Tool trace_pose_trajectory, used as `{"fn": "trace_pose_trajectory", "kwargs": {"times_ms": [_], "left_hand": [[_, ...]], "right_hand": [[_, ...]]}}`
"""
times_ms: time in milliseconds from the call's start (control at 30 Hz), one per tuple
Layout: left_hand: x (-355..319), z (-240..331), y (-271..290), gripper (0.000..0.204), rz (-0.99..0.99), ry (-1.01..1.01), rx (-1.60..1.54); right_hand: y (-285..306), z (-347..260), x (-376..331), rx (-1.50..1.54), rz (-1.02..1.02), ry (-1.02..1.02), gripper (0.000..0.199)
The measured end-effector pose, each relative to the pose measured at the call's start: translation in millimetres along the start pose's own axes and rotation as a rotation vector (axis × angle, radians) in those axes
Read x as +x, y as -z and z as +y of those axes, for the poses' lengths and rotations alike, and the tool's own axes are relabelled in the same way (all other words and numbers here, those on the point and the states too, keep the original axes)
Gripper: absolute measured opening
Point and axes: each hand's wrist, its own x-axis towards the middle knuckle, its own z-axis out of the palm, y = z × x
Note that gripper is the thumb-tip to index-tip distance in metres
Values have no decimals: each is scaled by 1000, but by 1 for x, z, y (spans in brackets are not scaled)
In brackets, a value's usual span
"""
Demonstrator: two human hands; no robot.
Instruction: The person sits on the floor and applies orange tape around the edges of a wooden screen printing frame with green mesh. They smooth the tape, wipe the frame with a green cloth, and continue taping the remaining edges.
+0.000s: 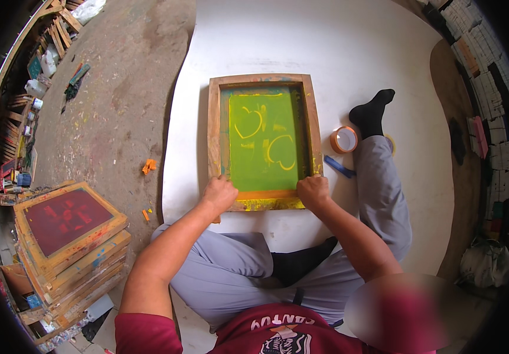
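Observation:
A wooden screen-printing frame (214, 127) with a green mesh and two yellow heart outlines lies on the white sheet before me. Yellow and orange paint smears its near rail, and bluish stains mark the far inner edge. My left hand (220, 193) is closed over the near left corner of the frame. At the near right corner, my right hand (313, 192) grips the frame with curled fingers. Both thumbs are partly hidden. Just right of the frame lie an orange tape roll (334, 141) and a flat blue strip (339, 167).
The white sheet (248, 35) spreads under the frame and my legs. My outstretched leg (381, 183) bounds the right side. To the left, several stacked wooden screens (77, 259) rise beside the concrete floor (118, 100), where orange scraps (149, 166) lie. A cluttered shelf (18, 127) stands farther left.

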Motion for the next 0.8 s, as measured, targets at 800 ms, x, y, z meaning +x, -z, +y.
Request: {"fn": "trace_pose_trajectory", "kwargs": {"times_ms": [800], "left_hand": [[1, 29, 39, 65, 86, 39, -727]], "right_hand": [[12, 0, -15, 598, 292, 458, 53]]}}
